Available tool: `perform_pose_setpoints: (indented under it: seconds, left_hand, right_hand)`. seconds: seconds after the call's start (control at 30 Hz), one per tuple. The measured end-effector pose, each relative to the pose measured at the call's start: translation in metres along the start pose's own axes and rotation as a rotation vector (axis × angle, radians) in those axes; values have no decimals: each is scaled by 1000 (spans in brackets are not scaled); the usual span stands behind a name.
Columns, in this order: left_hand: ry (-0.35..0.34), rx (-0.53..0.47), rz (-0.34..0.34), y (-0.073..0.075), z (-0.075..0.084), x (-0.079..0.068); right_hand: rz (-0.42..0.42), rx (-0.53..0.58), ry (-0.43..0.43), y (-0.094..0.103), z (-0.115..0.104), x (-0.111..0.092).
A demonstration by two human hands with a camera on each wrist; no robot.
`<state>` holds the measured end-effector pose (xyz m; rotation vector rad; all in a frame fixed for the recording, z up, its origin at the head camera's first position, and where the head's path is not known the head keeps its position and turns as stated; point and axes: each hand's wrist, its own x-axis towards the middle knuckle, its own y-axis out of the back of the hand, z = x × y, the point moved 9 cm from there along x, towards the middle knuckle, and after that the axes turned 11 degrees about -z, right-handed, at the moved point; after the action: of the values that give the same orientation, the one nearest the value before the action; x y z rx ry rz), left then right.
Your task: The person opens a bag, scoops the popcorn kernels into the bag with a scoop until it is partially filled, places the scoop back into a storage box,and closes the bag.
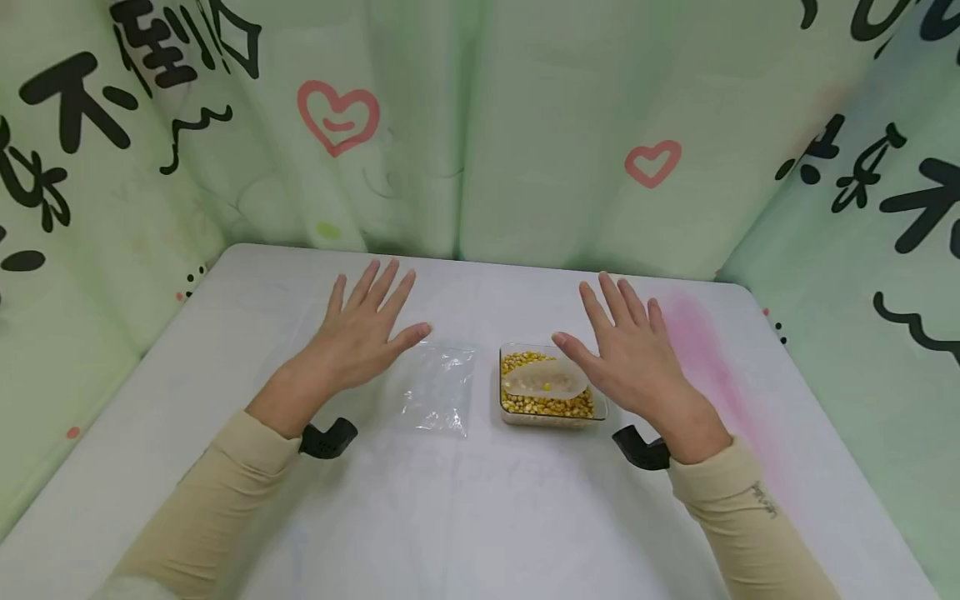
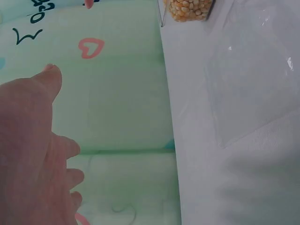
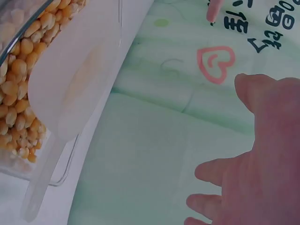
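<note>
Both hands are held over the table with fingers straight and spread, holding nothing. My left hand (image 1: 356,342) is above and left of a clear plastic bag (image 1: 438,392), which lies flat. My right hand (image 1: 633,358) hovers by the right side of a clear box (image 1: 592,421) of yellow corn kernels (image 1: 551,407). A translucent white plastic scoop (image 1: 546,379) lies on the kernels; in the right wrist view the handle of the scoop (image 3: 75,79) reaches past the box rim. The left wrist view shows the bag (image 2: 258,79) with part of the corn (image 2: 190,9) beyond it.
A white-covered table (image 1: 450,517) carries the bag and the box side by side near its middle. Behind it and at both sides hangs a green curtain (image 1: 540,100) with hearts and black lettering. A pink patch (image 1: 701,350) marks the cloth at right.
</note>
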<state>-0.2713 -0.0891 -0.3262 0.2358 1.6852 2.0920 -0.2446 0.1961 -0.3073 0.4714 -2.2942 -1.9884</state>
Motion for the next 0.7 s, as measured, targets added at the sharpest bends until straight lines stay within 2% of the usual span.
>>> perform_pose_setpoints:
  seconds: [0.13,0.33,0.47,0.7]
  left_hand:
    - [-13,-68,-15,-4,0,-1]
    - [-40,-185,11,-5,-2,-4]
    - [-41,-304,14,-8,-4,-6]
    - [-1,-470,16,-16,-10,-9]
  right_hand:
    - [1,43,33,-2,-9,4]
    - [2,135,80,-4,-25,8]
    - [19,185,112,-4,-37,10]
    - [-30,382,155,-12,-57,13]
